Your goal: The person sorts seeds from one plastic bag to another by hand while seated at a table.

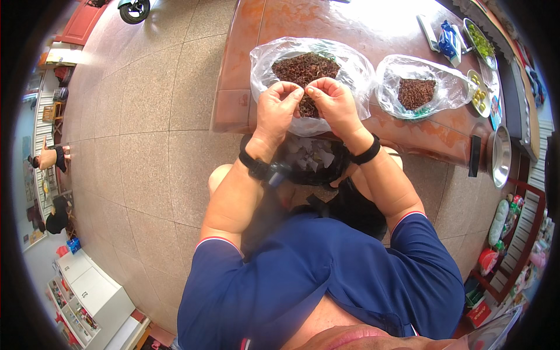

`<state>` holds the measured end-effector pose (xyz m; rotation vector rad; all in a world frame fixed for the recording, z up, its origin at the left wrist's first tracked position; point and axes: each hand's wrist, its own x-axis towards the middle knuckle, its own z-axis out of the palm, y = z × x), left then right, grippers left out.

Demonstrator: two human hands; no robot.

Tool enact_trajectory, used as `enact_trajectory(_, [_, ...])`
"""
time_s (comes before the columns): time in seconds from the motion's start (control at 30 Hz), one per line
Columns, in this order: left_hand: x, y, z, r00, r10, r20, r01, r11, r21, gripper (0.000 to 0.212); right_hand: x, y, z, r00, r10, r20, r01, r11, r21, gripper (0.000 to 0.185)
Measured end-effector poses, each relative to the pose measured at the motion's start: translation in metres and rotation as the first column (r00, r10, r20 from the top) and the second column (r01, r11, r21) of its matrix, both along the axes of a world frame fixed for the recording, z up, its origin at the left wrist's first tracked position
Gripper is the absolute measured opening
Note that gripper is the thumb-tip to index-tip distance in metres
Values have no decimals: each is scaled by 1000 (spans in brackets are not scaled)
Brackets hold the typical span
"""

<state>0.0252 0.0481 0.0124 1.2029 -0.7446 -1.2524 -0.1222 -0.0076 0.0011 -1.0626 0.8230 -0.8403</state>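
My left hand point(278, 107) and my right hand point(333, 105) meet over a large clear plastic bag point(356, 59). The thumb and forefinger of each hand are pinched together, tips almost touching. A tiny piece of dried plant matter seems to be between them, mostly covered by the fingers. Beneath lies a heap of dark reddish-brown dried plant matter point(306, 68), perhaps tea leaves, in the spread-open bag. To the right, a smaller clear plastic bag point(389, 72) holds a smaller, finer-looking brown heap point(416, 93). Both bags rest on a brown table point(238, 105).
Below the table edge, a black-lined bin point(306, 159) with pale scraps stands between my knees. Along the table's right side are a dish of green grapes point(481, 41), a plate of round yellow-green fruit point(480, 96), a blue-white packet point(449, 41) and a metal basin point(499, 157).
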Motion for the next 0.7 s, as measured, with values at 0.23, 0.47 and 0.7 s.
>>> enact_trajectory(0.23, [-2, -1, 1, 999, 15, 40, -15, 1000, 0, 9, 3, -1, -13, 987, -99, -131, 69, 974, -215, 13])
enact_trajectory(0.47, [-3, -1, 2, 1000, 14, -13, -14, 1000, 15, 10, -6, 0, 6, 991, 61, 115, -79, 983, 164, 12])
enact_trajectory(0.7, [5, -1, -5, 984, 24, -175, -13, 998, 60, 9, -10, -3, 20, 959, 29, 281, -133, 924, 360, 7])
